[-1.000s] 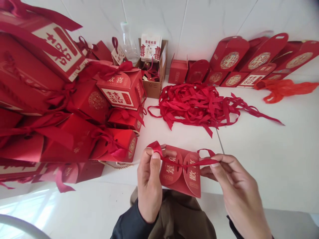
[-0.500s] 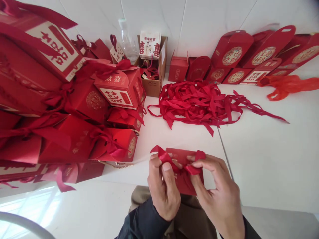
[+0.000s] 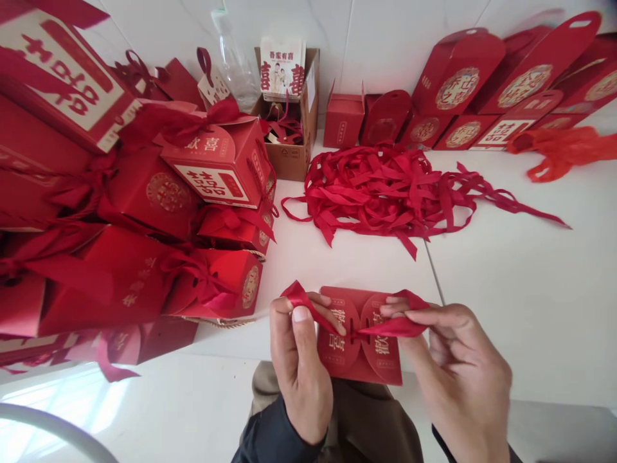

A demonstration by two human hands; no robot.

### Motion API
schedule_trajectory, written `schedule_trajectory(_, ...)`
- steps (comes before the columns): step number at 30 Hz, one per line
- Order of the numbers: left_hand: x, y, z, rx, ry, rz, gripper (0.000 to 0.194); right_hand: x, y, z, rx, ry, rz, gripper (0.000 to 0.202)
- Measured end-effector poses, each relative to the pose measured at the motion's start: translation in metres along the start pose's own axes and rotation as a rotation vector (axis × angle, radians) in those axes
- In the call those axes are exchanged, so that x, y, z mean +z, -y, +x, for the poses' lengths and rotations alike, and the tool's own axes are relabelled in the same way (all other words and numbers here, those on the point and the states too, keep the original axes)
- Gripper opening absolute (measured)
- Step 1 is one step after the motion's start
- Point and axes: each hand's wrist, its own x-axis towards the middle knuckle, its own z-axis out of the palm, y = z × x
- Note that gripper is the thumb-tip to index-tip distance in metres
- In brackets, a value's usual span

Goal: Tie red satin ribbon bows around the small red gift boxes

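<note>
A red gift box [image 3: 359, 372] with two rounded top flaps and gold characters sits at the table's near edge, seen from above. Through the slots of its flaps runs a red ribbon [image 3: 385, 329], crossed at the middle of the lid. My left hand [image 3: 303, 366] pinches one ribbon end between thumb and fingers at the box's left side. At the right, my right hand [image 3: 457, 366] grips the other end, its fingertips over the right flap. Both ribbon ends are stretched outward from the centre.
Red gift boxes tied with ribbons [image 3: 144, 257] are piled at the left. A heap of loose red ribbons [image 3: 380, 193] lies behind my hands. Against the wall stand a cardboard box [image 3: 289, 157], a clear bottle [image 3: 236, 64], more red boxes [image 3: 463, 83] and an orange plastic bag [image 3: 563, 151].
My hands have moved apart, the right one farther right, drawing the ribbon out along the lid. The box's flaps and characters now show more. The view has shifted slightly.
</note>
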Motion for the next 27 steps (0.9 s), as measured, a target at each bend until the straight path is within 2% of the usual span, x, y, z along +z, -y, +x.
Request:
schedule_trajectory(4,-0.002,-0.003,0.001,-0.035,0.041,-0.049,0.025,-0.006,0.004,0.007,0.101,0.007,0.117,0.013)
schedule_trajectory(9,-0.006,-0.004,0.002,-0.269,0.005,-0.068,0.03,-0.015,-0.004,0.009,0.241,0.007,0.232,0.022)
schedule_trajectory(12,-0.009,-0.005,0.003,-0.295,0.021,-0.097,0.03,-0.017,-0.006,0.008,0.271,0.007,0.242,0.021)
schedule_trajectory(17,-0.016,-0.007,0.004,-0.276,0.057,-0.111,0.027,-0.015,0.0,0.009,0.234,0.057,0.208,0.019)
schedule_trajectory(21,-0.019,-0.011,0.004,-0.266,0.104,-0.134,0.022,-0.016,0.008,0.009,0.175,0.112,0.072,0.016)
schedule_trajectory(24,-0.019,-0.02,0.008,-0.18,0.261,-0.076,0.016,-0.017,0.013,0.009,0.132,0.173,-0.059,0.019)
schedule_trajectory(27,-0.019,-0.028,0.017,0.024,0.439,0.121,0.01,-0.021,0.017,0.012,0.039,0.216,-0.16,0.013)
